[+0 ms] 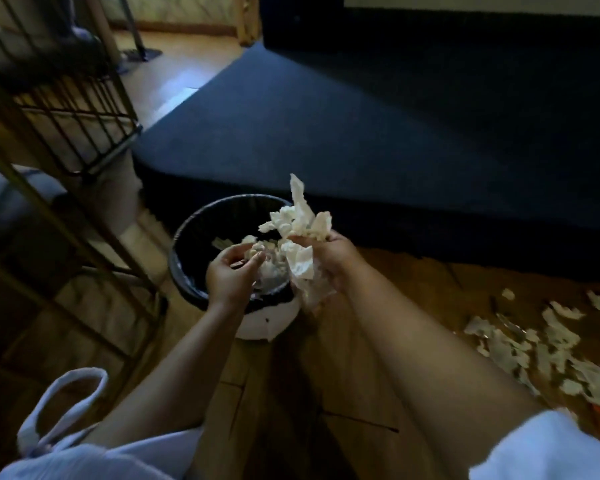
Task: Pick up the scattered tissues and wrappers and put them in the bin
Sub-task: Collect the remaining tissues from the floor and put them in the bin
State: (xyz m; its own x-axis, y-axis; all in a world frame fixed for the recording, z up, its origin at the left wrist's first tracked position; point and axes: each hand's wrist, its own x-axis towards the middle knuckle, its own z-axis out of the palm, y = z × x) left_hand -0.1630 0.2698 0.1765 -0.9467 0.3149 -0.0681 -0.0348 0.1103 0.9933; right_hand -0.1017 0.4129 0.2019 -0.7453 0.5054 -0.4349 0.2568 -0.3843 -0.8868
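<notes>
A round white bin (pixel 257 325) lined with a black bag stands on the wooden floor at centre left. My right hand (pixel 333 261) grips a big bunch of crumpled white tissues (pixel 303 220) over the bin's right rim. My left hand (pixel 231 275) hovers over the bin's mouth with fingers curled and parted; a small white scrap lies at its fingertips, and I cannot tell if it is held. A few white pieces lie inside the bin. Several torn tissues and wrappers (pixel 548 344) are scattered over the floor at the right.
A dark blue mattress or platform (pixel 395 133) fills the space behind the bin. A metal-framed rack (pixel 70 109) stands at the left. White cloth with a loop (pixel 63 410) hangs at the lower left.
</notes>
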